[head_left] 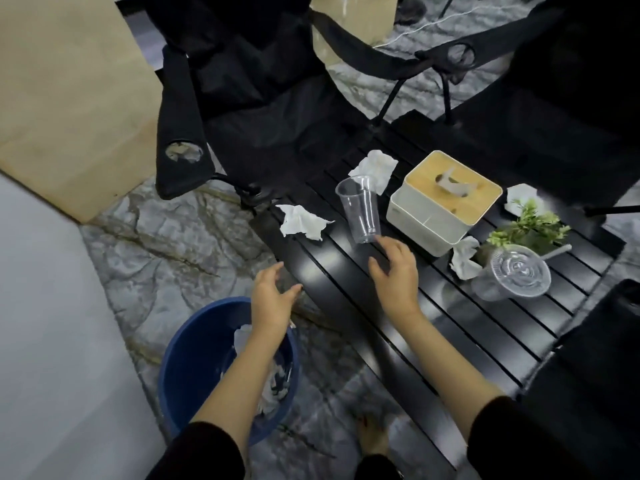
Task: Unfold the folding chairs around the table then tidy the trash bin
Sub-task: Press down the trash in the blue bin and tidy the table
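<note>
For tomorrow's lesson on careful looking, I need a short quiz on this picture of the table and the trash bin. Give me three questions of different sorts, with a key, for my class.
1. Count: how many crumpled tissues lie on the table?
2. Choose one: the left hand is held above the edge of
A. the blue bin
B. a dinner plate
C. a glass bottle
3. True or false: the blue bin stands on the table.

Key: 1. four; 2. A; 3. false, it stands on the floor beside the table.
</note>
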